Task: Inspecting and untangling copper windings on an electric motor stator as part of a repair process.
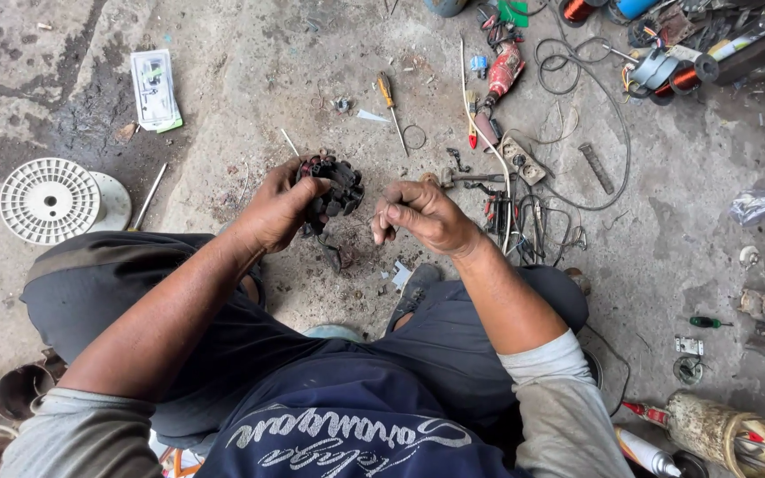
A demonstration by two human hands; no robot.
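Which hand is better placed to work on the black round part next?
Probably the right hand: its fingers are pinched together just beside the black round part, apart from it, while the left hand grips the part and steadies it.

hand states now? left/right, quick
Left hand: closed around a dark round motor part.
Right hand: fingers pinched shut beside the part; what they pinch is too small to tell.

dark motor core (pixel 336 188) half hidden by left hand (pixel 278 211)

Two hands (pixel 281 208) (pixel 422 217), one stator (pixel 334 186), one white spool (pixel 50 200).
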